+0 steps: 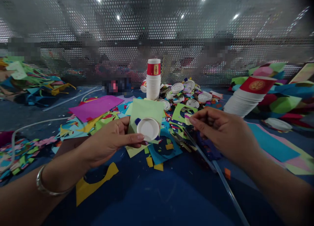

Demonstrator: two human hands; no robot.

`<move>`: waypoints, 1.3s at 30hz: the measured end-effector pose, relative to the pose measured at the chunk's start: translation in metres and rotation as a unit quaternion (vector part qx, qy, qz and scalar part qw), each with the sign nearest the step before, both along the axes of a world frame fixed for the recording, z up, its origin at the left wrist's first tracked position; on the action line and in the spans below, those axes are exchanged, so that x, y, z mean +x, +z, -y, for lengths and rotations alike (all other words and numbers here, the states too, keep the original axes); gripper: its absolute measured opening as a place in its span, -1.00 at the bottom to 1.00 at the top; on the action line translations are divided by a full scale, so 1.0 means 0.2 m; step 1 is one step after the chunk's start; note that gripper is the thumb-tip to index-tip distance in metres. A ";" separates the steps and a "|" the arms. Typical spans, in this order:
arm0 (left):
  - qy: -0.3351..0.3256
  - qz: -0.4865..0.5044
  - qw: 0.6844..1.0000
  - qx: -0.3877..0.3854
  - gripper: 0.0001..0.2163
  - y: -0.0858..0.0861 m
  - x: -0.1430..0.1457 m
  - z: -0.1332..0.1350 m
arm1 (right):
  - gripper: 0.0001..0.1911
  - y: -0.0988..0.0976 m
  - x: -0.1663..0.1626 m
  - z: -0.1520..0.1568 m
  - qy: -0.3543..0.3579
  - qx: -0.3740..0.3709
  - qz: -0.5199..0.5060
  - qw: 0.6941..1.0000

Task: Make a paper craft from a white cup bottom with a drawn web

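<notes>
Nearest the camera, the person's two forearms enter from the lower corners, the left one wearing a silver bangle [41, 184]; a clear tube [229, 188] runs up from the bottom edge, left of the right forearm. The left hand [109, 139] pinches a shallow white dish [148, 129] together with a pale green sheet [147, 107] – thumb on the dish's lower-left rim, the other fingers largely hidden behind the paper. The dish thus lies just beyond the thumb tip, its hollow side toward the camera and the sheet behind it. The right hand [218, 129], well apart from the dish, has thumb and forefinger pressed together on a small paper scrap [187, 119], near a green sheet with a hole [177, 111]. Between and below the hands lies a blue sheet with a hole [160, 159]; a yellow offcut [103, 183] rests on the dark blue table [147, 199]. Beyond stand an upright cup stack [153, 85], a heap of white discs [177, 88] and – at right – a tilted cup stack [255, 90].
</notes>
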State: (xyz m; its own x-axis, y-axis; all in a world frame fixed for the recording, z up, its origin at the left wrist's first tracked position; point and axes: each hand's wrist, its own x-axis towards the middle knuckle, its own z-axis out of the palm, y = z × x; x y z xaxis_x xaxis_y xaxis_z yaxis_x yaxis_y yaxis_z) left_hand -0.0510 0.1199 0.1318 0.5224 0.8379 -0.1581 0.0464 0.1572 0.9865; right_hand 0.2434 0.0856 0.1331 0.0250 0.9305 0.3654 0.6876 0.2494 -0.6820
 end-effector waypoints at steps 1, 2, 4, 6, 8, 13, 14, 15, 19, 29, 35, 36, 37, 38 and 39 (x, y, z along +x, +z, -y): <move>0.005 0.002 1.000 -0.003 -0.70 0.00 0.00 0.00 | -0.73 0.00 0.02 -0.01 -0.004 0.004 0.031 1.000; 0.007 0.005 1.000 -0.006 -0.70 0.00 0.00 0.00 | -0.73 0.00 0.05 -0.02 -0.001 -0.001 0.061 0.998; 0.004 0.009 1.000 -0.012 -0.70 0.00 0.00 0.01 | -0.72 0.00 0.08 -0.02 0.022 -0.035 0.120 0.992; 0.005 0.012 1.000 -0.013 -0.72 0.00 0.01 0.02 | -0.69 -0.01 0.09 -0.02 0.054 -0.082 0.170 0.981; 0.007 0.011 1.000 -0.010 -0.72 0.00 0.01 0.03 | -0.69 -0.01 0.08 -0.01 0.080 -0.119 0.215 0.966; 0.007 0.012 1.000 0.002 -0.69 0.00 0.02 0.03 | -0.75 -0.02 0.03 0.03 0.090 -0.133 0.323 0.933; 0.005 0.014 1.000 0.003 -0.70 0.00 0.03 0.03 | -0.76 -0.02 0.02 0.04 0.095 -0.129 0.335 0.929; 0.004 0.017 1.000 0.002 -0.71 0.00 0.03 0.04 | -0.78 -0.02 0.01 0.04 0.101 -0.128 0.342 0.925; -0.006 0.024 1.000 -0.008 -0.71 0.00 0.03 0.05 | -0.89 -0.03 -0.03 0.05 0.101 -0.132 0.356 0.920; -0.014 0.020 1.000 -0.020 -0.72 -0.01 0.03 0.06 | -0.76 -0.01 0.00 0.02 0.051 -0.118 0.098 0.987; -0.004 0.048 0.998 -0.040 -0.72 -0.02 0.04 0.07 | -0.78 -0.02 -0.07 0.05 0.081 -0.153 -0.129 0.977; -0.004 0.054 0.998 -0.040 -0.72 -0.02 0.04 0.08 | -0.79 -0.03 -0.08 0.06 0.082 -0.161 -0.160 0.970; -0.004 0.057 0.998 -0.039 -0.72 -0.02 0.04 0.08 | -0.80 -0.03 -0.09 0.06 0.083 -0.170 -0.186 0.964; -0.003 0.055 0.998 -0.036 -0.72 -0.03 0.05 0.08 | -0.80 -0.03 -0.10 0.07 0.082 -0.178 -0.208 0.958; -0.003 0.049 0.998 -0.034 -0.72 -0.03 0.05 0.09 | -0.79 -0.04 -0.11 0.07 0.080 -0.186 -0.226 0.953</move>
State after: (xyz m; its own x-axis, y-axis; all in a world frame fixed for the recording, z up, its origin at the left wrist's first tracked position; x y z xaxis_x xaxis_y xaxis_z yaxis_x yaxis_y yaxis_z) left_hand -0.0414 0.1027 0.1254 0.5425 0.8244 -0.1612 -0.0497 0.2231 0.9735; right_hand 0.2211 0.0721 0.1254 -0.0522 0.9986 -0.0040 0.2769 0.0106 -0.9608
